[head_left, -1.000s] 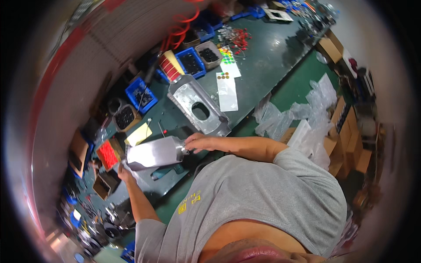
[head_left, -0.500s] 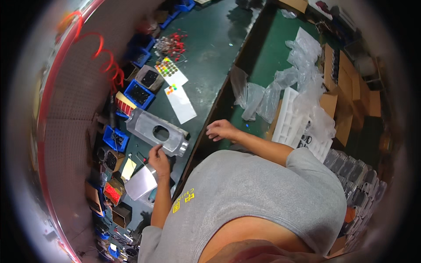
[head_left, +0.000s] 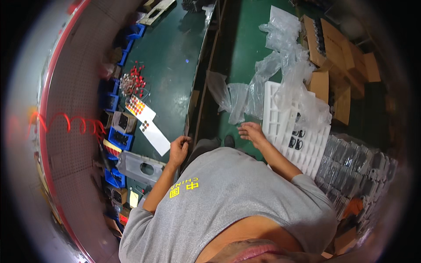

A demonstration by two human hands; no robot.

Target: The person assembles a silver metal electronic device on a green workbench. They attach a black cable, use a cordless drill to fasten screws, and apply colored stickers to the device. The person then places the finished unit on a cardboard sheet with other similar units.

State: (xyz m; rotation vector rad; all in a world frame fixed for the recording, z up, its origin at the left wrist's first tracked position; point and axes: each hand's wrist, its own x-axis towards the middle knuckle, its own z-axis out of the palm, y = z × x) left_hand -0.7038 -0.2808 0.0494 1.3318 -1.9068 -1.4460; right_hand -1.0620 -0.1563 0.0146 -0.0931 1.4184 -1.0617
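My left hand (head_left: 179, 150) hovers at the right edge of the green workbench (head_left: 175, 72), its fingers loosely bent and nothing visible in them. Out over the floor side, my right hand (head_left: 251, 132) is open and holds nothing, close to a white slotted tray (head_left: 271, 103). A clear grey plastic housing (head_left: 130, 165) with a round hole lies on the bench, left of my left forearm. Just beyond my left hand is a white sheet (head_left: 156, 139) beside a sticker sheet (head_left: 137, 108) with rows of round coloured dots.
Blue bins (head_left: 119, 138) of small parts line the bench's left side. A heap of red-tipped wires (head_left: 136, 81) lies farther up. Crumpled clear plastic bags (head_left: 280, 65), cardboard boxes (head_left: 340, 41) and stacked grey plastic parts (head_left: 351, 160) are at right. A red coiled hose (head_left: 66, 120) hangs left.
My body and view have turned right. My left hand has moved off the housing to the bench edge, and my right hand has moved right, toward the white tray.
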